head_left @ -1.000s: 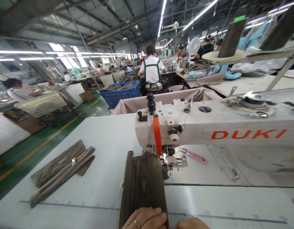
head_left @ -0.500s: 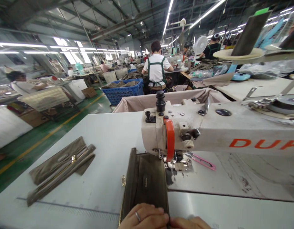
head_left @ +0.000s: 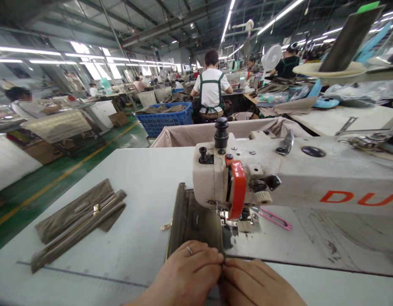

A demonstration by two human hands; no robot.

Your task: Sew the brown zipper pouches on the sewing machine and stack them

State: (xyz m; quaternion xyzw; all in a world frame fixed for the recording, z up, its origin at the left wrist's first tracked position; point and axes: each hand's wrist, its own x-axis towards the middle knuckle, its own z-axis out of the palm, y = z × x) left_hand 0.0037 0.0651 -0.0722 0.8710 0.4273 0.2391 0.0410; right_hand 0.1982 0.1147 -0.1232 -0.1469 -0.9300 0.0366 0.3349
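A dark olive fabric pouch piece (head_left: 198,212) with a small label lies lengthwise beside the needle area of the sewing machine (head_left: 212,178). Along its left edge runs a zipper, whose metal pull (head_left: 166,226) sticks out over the table. My left hand (head_left: 190,267), with a ring on one finger, presses on the piece and pinches its right edge. Fingertip to fingertip with it, my right hand (head_left: 260,280) pinches the same edge from the right. The fabric under both hands is mostly hidden. The presser foot (head_left: 244,226) stands just right of the piece.
Another olive zippered piece (head_left: 78,212) lies on the left of the white table (head_left: 145,170), near a printed ruler line. Pink thread snips (head_left: 275,219) rest behind the presser foot. Beyond the table are a cloth-lined bin (head_left: 180,135), a blue crate (head_left: 164,121) and a seated co-worker (head_left: 212,85).
Both hands have moved forward, away from me, and the fabric piece has slid forward alongside the needle area. The zipper pull has swung outward to the left. The view has shifted slightly.
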